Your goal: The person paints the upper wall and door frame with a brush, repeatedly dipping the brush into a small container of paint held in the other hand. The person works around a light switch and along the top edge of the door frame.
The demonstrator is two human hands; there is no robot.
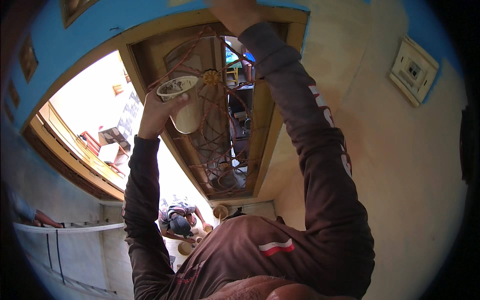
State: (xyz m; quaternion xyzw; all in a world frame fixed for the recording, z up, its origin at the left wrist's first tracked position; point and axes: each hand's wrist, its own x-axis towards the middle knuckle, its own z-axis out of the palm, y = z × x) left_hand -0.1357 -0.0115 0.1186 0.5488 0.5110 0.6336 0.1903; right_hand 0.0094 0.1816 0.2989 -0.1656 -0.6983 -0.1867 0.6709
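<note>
My left hand (155, 114) grips a pale plastic tub (186, 114) from its side, the thumb lying along the outer wall below the rim. Dark smears mark the inside of the tub, and its bottom is hidden. My right hand (237, 17) reaches up to the top edge of the view, in front of the wooden frame (168, 28) and close to the blue-painted wall (131, 13). It is blurred and its fingers are cut off, so whether it holds anything cannot be seen.
A metal window grille (211, 77) with scrollwork stands before me. Left is an open doorway (112, 90). Below, a person (180, 221) crouches among tubs (184, 248). Another person's leg (47, 218) rests on a ladder (71, 227). A switch plate (413, 70) is on the right wall.
</note>
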